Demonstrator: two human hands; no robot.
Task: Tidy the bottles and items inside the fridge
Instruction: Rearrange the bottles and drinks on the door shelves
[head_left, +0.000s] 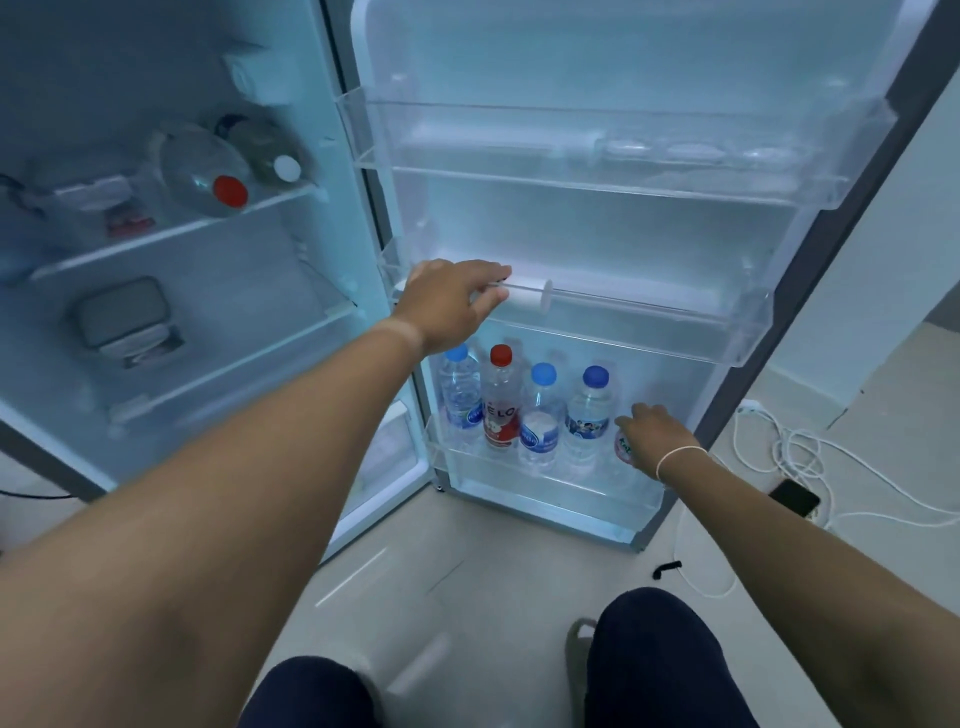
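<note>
The fridge door stands open with three clear door shelves. In the bottom door shelf (550, 488) several small bottles stand upright in a row: a blue-capped one (460, 389), a red-capped one (501, 397), and two more blue-capped ones (540, 410) (589, 402). My right hand (652, 436) is closed around the top of a further bottle (623, 447) at the row's right end; its cap is hidden. My left hand (452, 301) grips a white cylindrical item (530, 297) on the rail of the middle door shelf (727, 332).
Inside the fridge, two large bottles lie on the upper shelf, one red-capped (208, 174), one white-capped (270, 150), beside a small packet (124, 218). A grey container (124, 317) sits on the lower shelf. White cables (789, 457) and a phone (795, 497) lie on the floor at right.
</note>
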